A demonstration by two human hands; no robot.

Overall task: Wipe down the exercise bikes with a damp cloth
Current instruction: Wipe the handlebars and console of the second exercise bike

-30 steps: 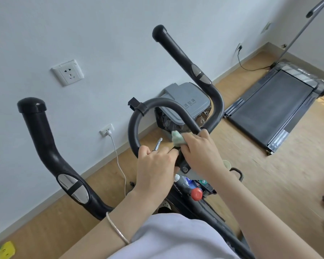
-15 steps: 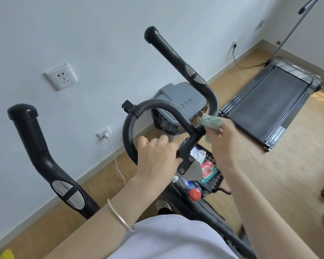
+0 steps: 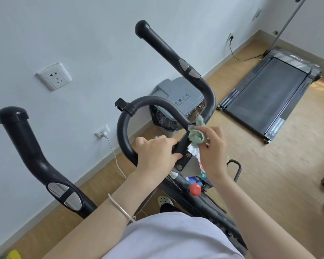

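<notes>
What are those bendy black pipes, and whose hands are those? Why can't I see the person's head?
The camera sits on the person's head and looks down, so you see only their arms and hands. The bendy black pipes are the handlebar of an exercise bike, a bike that stays in one place indoors. The left hand grips the handlebar in the middle. The right hand holds a scrunched green cloth against the bar to wipe it clean. On the wooden floor by the wall stand a grey bin and a flat black treadmill for walking on.
</notes>
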